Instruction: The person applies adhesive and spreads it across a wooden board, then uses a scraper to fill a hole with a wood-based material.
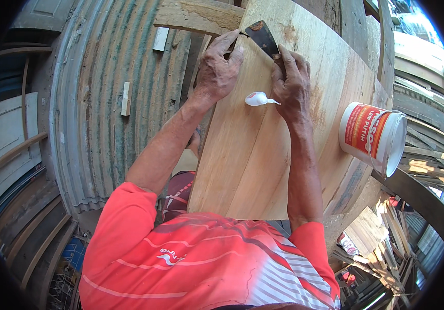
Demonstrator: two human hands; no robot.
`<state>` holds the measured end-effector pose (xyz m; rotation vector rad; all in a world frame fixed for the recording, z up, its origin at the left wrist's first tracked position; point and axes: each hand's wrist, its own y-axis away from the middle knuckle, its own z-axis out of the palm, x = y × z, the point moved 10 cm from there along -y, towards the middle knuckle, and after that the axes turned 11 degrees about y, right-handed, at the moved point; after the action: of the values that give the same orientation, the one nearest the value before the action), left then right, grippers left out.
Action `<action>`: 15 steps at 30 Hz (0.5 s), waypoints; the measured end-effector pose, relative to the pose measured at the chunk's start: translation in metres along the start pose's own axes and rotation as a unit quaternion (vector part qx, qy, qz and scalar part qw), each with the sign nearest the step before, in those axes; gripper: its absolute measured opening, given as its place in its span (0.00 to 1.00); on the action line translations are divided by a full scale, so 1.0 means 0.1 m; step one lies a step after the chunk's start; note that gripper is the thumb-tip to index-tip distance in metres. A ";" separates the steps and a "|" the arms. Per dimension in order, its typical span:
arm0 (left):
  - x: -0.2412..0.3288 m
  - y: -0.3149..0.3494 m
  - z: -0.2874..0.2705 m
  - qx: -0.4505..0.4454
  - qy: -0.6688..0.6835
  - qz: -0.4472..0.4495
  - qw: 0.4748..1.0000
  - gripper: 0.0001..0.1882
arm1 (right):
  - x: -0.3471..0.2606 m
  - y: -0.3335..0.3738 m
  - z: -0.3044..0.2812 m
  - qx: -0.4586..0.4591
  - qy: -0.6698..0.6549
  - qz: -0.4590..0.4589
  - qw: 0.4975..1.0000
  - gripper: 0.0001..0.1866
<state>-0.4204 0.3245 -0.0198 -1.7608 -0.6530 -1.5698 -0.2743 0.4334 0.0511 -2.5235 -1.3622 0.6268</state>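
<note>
My right hand (pixel 291 85) is closed around the handle of a putty knife (pixel 263 39), whose dark, stained blade points up and left over the wooden panel (pixel 242 165). At the panel's left edge, my left hand (pixel 219 70) has its thumb and fingers curled together, close to the blade's corner. Whatever lies between those fingertips is too small to make out. A small white squeeze bottle (pixel 256 98) with a thin pinkish nozzle lies on the panel between my hands. Brownish smears mark the wood beyond my right hand.
A white bucket (pixel 356 129) with a red and orange label stands at the panel's right side. To the left is corrugated metal sheeting (pixel 108 139) with two small wood blocks (pixel 126 98) on it. A wooden beam (pixel 196 14) meets the panel's far left. Scrap wood (pixel 387 243) is piled lower right.
</note>
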 end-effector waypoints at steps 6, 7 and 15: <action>-0.18 0.00 0.01 -0.008 0.084 -0.031 0.996 0.23 | -0.06 -0.04 -0.01 0.014 0.014 -0.033 0.999 0.23; -0.20 0.00 0.01 -0.010 0.097 -0.037 0.995 0.23 | -0.07 -0.04 -0.01 0.018 0.015 -0.039 0.999 0.23; -0.16 0.01 0.03 -0.014 0.121 -0.036 0.992 0.23 | -0.14 -0.04 -0.06 0.046 0.048 -0.071 0.995 0.21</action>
<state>-0.4205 0.3270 -0.0353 -1.5485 -0.5837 -1.8145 -0.2813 0.4246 0.0618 -2.3287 -1.4279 0.5204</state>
